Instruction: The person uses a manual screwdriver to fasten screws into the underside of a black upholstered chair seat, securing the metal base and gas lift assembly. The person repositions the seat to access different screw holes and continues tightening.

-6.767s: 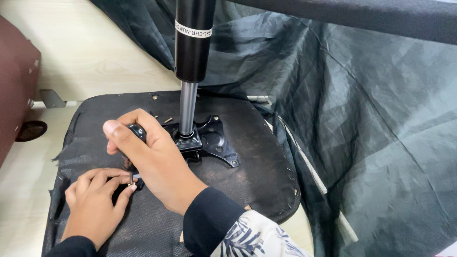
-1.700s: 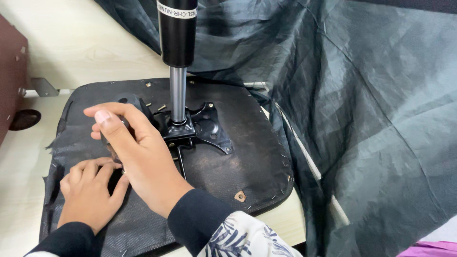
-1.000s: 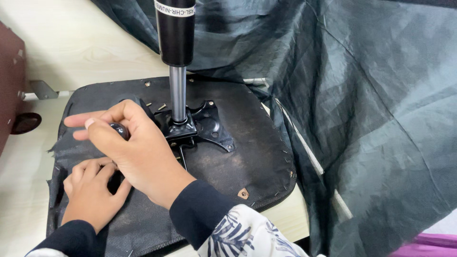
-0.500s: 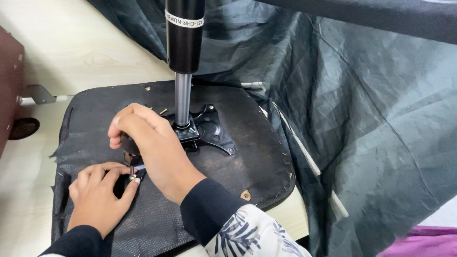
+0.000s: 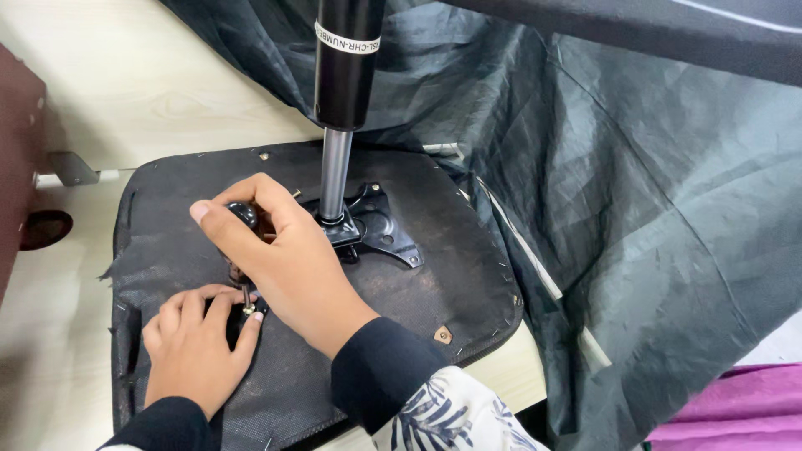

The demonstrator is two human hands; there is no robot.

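An upturned black chair seat lies on a pale table. A black metal mounting plate sits at its middle, with a gas cylinder standing upright from it. My right hand is closed around the black handle of a screwdriver, held upright with its tip down at the plate's left arm. My left hand rests flat on the seat just below, its fingertips at the screwdriver's tip and a small screw there.
A dark grey fabric sheet drapes over the right side and back. A dark red piece with a metal bracket stands at the left edge. Purple cloth shows at the bottom right corner.
My right hand swung from left of the plate down onto the screwdriver, now standing upright over the screw. My left hand's fingers moved in to the tip. The camera view shifted slightly.
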